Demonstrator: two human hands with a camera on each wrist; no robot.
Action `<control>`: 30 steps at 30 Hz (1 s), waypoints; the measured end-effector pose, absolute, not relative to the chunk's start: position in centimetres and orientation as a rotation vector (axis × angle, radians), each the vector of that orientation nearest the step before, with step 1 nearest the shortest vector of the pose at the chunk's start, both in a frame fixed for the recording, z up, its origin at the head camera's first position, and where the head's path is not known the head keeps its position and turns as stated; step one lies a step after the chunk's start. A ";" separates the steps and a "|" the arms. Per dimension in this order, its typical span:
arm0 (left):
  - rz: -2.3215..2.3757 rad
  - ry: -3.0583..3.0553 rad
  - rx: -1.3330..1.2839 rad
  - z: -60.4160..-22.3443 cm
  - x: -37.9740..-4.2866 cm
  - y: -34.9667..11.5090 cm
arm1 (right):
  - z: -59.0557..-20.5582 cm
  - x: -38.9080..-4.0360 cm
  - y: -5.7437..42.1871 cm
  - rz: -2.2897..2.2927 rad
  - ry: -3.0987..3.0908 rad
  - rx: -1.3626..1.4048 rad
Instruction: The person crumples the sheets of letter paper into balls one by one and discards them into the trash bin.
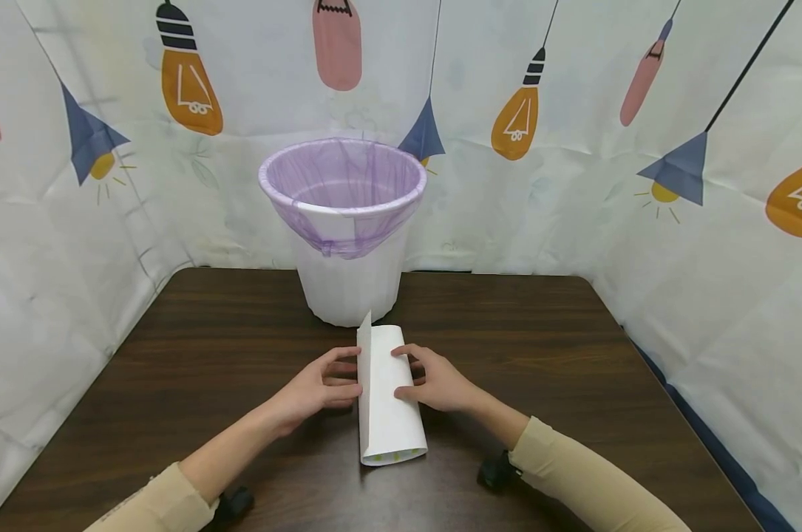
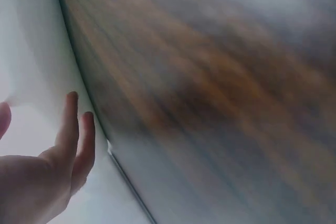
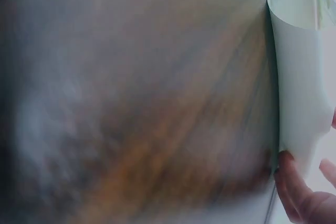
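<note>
A sheet of white paper (image 1: 392,391) lies on the table, folded over into a loose flattened tube. Its left edge stands up as a flap, and yellow-green marks show inside its near end. From the left, my left hand (image 1: 321,384) touches the flap with thumb and fingertips spread apart; in the left wrist view its fingers (image 2: 68,135) lie extended along the paper. My right hand (image 1: 440,380) rests on the paper's right side, thumb and index finger apart on top. In the right wrist view, its other fingers (image 3: 292,182) are against the side of the tube.
A white bin (image 1: 354,284) lined with a purple bag (image 1: 347,244) stands at the table's back, just beyond the paper. The dark brown wooden table (image 1: 520,332) extends to both sides. A printed white curtain (image 1: 573,207) hangs behind and beside it.
</note>
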State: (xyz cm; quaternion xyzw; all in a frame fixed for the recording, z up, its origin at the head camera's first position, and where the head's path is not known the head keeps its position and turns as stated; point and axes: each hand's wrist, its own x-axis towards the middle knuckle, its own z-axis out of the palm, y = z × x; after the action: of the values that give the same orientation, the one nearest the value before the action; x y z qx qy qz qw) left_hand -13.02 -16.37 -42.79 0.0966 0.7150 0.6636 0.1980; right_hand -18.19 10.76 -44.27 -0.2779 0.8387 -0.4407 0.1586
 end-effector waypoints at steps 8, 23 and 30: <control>1.873 2.013 0.191 -42.2 -12.8 -15.4 | -44.1 -17.8 10.4 -1.373 2.313 -0.781; 1.996 2.091 0.108 -41.4 -12.5 -14.6 | -43.0 -17.6 10.3 -1.681 2.004 -0.978; 1.999 2.103 0.095 -41.1 -12.1 -14.6 | -42.9 -17.7 11.2 -1.751 1.784 -1.152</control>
State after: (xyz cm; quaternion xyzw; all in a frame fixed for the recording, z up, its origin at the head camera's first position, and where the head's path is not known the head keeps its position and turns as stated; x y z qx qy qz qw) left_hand -12.14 -14.59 -41.13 0.0327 0.7193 0.6837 0.1189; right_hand -17.71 11.22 -42.86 -0.4106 0.6360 -0.6242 0.1933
